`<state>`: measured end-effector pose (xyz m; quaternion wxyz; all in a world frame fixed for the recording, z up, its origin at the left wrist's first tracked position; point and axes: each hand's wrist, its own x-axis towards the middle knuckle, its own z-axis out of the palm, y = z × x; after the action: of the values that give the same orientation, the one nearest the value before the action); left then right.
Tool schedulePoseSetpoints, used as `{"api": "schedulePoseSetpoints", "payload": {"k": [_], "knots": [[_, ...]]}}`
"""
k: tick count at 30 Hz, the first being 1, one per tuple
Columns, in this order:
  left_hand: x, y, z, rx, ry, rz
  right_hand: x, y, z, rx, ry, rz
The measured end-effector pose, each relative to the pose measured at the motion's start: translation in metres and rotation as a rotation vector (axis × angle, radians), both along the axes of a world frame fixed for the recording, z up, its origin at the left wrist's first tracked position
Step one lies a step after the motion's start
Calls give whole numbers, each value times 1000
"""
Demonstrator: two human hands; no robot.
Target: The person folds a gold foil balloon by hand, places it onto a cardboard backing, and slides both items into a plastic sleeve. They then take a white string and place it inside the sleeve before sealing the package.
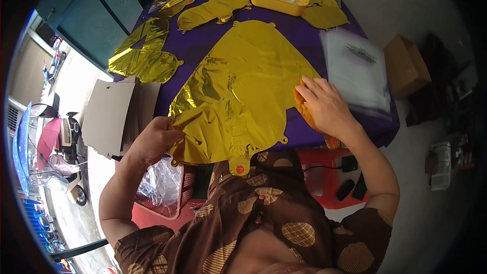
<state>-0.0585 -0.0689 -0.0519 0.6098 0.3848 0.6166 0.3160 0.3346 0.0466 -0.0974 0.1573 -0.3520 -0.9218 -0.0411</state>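
Observation:
A large flat gold foil balloon point(253, 76) lies spread in front of me, its surface creased at the lower left. A tab with a red dot point(240, 169) hangs over the table's front edge. My left hand point(158, 139) is closed, pinching the balloon's lower left edge between thumb and fingers. At the balloon's right edge, my right hand point(324, 102) is curled over a crumpled orange cloth-like piece point(300, 102), mostly hidden under the palm. Below that hand, a small orange end with a red mark point(332, 142) shows at the table edge.
More gold foil balloons point(215, 7) lie at the back and left of the purple-covered table point(299, 38). A yellow tray point(279, 7) holds white material. Clear plastic bags point(357, 71) lie right, beside a cardboard box point(406, 66). Cardboard sheets point(109, 116) stand left, above a pink basket point(186, 187).

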Motion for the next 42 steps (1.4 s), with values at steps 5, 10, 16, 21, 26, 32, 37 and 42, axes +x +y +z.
{"api": "schedulePoseSetpoints", "payload": {"k": [5, 10, 16, 21, 26, 32, 37, 42], "knots": [[-1, 0, -2, -12, -18, -2, 0, 0, -1, 2, 0, 3], [-1, -1, -5, 0, -25, 22, 0, -1, 2, -33, -8, -3], [-3, -3, -7, 13, -26, 35, -1, -1, 3, -30, -18, -6], [1, -3, -6, 20, -36, 65, 0, -1, 3, -29, -20, -4], [-2, -1, -6, -1, -18, 43, 0, -1, 3, -8, -20, 1], [8, -1, -4, 13, -93, 113, 2, 0, 1, 11, -26, 8], [8, -1, -9, 28, -95, 140, 0, -1, 5, -38, -19, 2], [3, -3, -8, 21, -38, 66, 1, 0, 2, 3, -24, 11]]}}
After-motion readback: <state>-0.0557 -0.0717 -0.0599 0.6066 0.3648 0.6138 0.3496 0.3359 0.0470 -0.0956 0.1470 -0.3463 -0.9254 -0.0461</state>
